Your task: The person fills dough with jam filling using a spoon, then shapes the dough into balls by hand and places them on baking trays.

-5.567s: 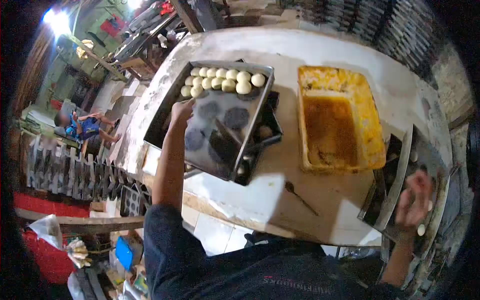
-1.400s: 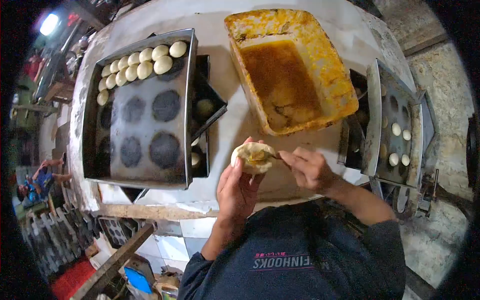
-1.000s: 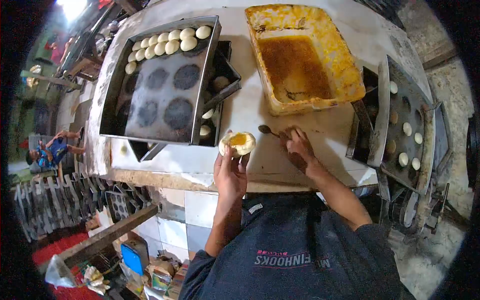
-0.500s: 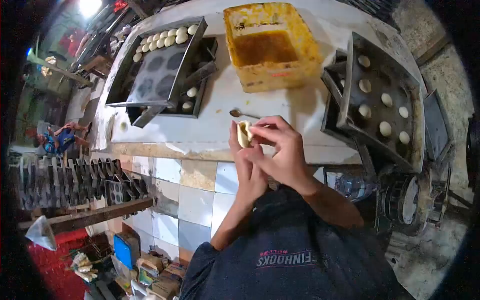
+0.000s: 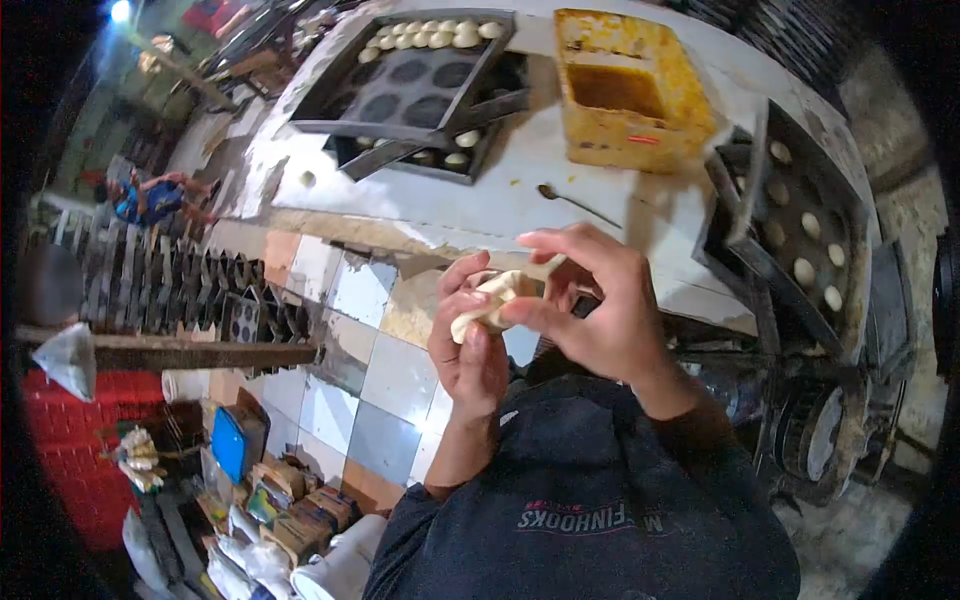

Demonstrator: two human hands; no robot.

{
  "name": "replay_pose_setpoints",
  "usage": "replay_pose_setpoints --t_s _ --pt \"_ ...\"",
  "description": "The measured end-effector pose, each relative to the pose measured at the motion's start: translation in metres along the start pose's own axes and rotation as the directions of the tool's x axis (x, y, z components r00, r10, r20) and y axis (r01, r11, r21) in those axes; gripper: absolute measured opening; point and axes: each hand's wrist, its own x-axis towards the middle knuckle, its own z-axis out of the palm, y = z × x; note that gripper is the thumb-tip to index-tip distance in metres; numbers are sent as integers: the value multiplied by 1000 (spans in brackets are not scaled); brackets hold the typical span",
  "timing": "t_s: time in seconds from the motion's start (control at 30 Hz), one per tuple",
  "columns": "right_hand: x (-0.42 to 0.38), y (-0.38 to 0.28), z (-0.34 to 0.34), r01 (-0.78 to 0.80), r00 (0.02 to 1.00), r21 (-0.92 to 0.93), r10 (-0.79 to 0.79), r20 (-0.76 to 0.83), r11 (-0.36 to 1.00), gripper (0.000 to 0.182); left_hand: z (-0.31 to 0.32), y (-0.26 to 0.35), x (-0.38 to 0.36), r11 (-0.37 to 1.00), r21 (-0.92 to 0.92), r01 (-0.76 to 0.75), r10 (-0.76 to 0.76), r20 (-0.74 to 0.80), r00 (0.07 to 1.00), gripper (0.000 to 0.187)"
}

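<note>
A pale piece of dough, folded and pinched along its edge, is held up in front of my body. My left hand is closed around it from the left, thumb and fingers pressing on it. The right hand works at its other side: the thumb touches the dough, the index finger arches above it, and the remaining fingers curl behind, partly hidden. Beyond my hands, a spoon lies on the white table. A yellow tub with brown filling inside stands behind the spoon.
To the left, a metal tray with rows of dough balls rests on another tray. Stacked trays with spaced dough pieces stand at right. Below the table edge is a tiled floor. A person sits at far left.
The view has swung, so the table sits higher and further right. My hands have brought the dough lower and closer, and its opening now looks folded over. The right index finger has lifted off it.
</note>
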Motion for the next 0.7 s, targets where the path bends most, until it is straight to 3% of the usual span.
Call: replay_pose_setpoints --t_s 0.03,0.07,0.1,0.13,0.17,0.2,0.27,0.3,0.33,0.37,0.4,0.43,0.47,0.53,0.57,0.6,0.63,0.7 --pt "7 6 10 -81 990 106 68 121 991 31 -15 3 2 991 105 -86 84 23 996 24" --pt "9 8 26 -81 987 112 64 145 990 31 -29 10 4 988 119 -94 94 6 996 24" --pt "12 8 42 8 996 138 -19 83 990 30 -43 18 7 861 452 -232 196 124 973 27" --pt "15 7 57 94 995 160 -98 18 983 29 -56 27 10 609 709 -354 236 264 935 30" --pt "26 5 67 346 933 -7 -344 106 938 31 -62 32 14 508 766 -394 319 258 912 39" --pt "30 0 82 342 932 4 -340 123 940 31 -70 43 13 367 858 -360 322 246 914 50" --pt "34 -16 111 462 882 -172 -430 193 870 31 -89 58 8 212 965 -157 189 117 975 56" --pt "35 -16 123 444 890 -180 -409 199 878 32 -97 61 11 219 965 -145 181 105 978 56" --pt "38 -11 130 434 895 -189 -397 203 881 32 -104 63 15 482 873 -71 162 -9 987 55" --pt "42 -3 134 522 846 -206 -473 247 827 35 -111 65 19 707 707 2 112 -115 987 54" --pt "47 3 138 606 788 -218 -542 292 765 38 -115 67 25 716 698 11 102 -120 988 54" --pt "52 3 142 576 805 -143 -527 274 805 35 -120 69 31 902 430 31 26 -126 992 46" --pt "56 -1 141 567 811 -152 -517 275 809 35 -126 71 35 991 117 62 -50 -110 993 42" --pt "62 -16 135 325 941 -170 -300 155 931 31 -142 62 32 996 71 50 -47 -42 998 47" --pt "61 -23 137 95 990 -98 -83 118 991 29 -142 59 33 990 143 -16 19 -15 1000 45" --pt "59 -16 135 94 990 -104 -82 112 990 29 -142 56 34 973 212 -87 85 17 996 45" --pt "57 -5 132 213 969 -84 -200 145 973 28 -137 57 39 975 206 -88 85 25 996 45" --pt "56 0 124 411 906 -93 -396 148 907 23 -119 64 55 855 516 -54 30 55 998 45"
